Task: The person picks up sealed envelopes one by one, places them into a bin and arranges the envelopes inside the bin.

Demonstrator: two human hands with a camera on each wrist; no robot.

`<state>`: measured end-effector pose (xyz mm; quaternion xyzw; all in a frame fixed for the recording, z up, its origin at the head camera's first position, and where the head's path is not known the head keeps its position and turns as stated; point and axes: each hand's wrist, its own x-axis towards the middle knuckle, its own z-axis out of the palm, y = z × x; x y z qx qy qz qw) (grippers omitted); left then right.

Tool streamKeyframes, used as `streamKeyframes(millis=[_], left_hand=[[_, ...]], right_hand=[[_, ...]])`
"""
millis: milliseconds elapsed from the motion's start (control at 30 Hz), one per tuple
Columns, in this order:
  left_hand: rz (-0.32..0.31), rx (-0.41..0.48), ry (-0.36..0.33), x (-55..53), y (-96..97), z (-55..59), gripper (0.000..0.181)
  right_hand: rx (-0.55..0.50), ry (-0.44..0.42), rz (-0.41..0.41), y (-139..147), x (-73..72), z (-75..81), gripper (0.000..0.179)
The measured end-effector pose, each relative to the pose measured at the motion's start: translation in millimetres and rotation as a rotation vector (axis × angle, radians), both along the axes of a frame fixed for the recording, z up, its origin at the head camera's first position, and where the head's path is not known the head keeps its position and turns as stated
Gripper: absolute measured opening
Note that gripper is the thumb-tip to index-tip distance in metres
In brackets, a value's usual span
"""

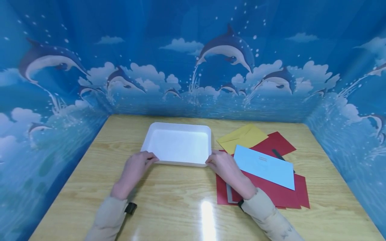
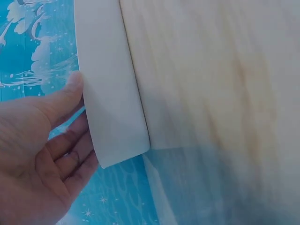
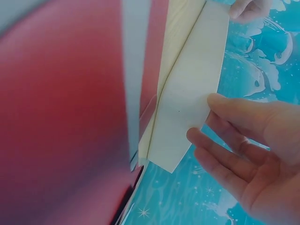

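Sleeves (image 1: pixel 266 214) foremost, fingers (image 1: pixel 147 155) hold the white tray (image 1: pixel 181 145) at its near corners

Print (image 1: pixel 263 159) on light-blue paper (image 1: pixel 263 170) is too small to read. Black strip (image 1: pixel 277 154) runs partly hidden beneath. Grey item (image 1: pixel 230 194) largely under red paper (image 1: pixel 268 192). Left wrist view crops white tray (image 2: pixel 110 93).

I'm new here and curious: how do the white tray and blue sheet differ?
The white tray has raised walls; the blue sheet looks flat. The tray looks plain; the sheet bears small markings. The sheet lies on red papers; the tray stands beside them. Both look roughly rectangular.
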<state>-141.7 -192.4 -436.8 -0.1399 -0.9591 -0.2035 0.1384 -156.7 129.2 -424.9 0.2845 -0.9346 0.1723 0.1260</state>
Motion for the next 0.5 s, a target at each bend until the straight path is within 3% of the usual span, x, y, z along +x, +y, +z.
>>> streamKeyframes(millis=[200, 333, 500], left_hand=[[-0.041, -0.044, -0.023, 4.5, 3.8, 1.4, 0.007], [-0.085, -0.067, -0.087, 6.5, 5.6, 3.1, 0.007], [-0.134, -0.029, -0.175, 8.2, 3.4, 2.2, 0.008]], right_hand=[[0.016, -0.048, -0.025, 5.7, 6.4, 0.2, 0.019], [0.016, -0.048, -0.035, 10.0, 11.4, -0.1, 0.021], [-0.012, -0.030, -0.028, 15.3, 17.9, -1.4, 0.020]])
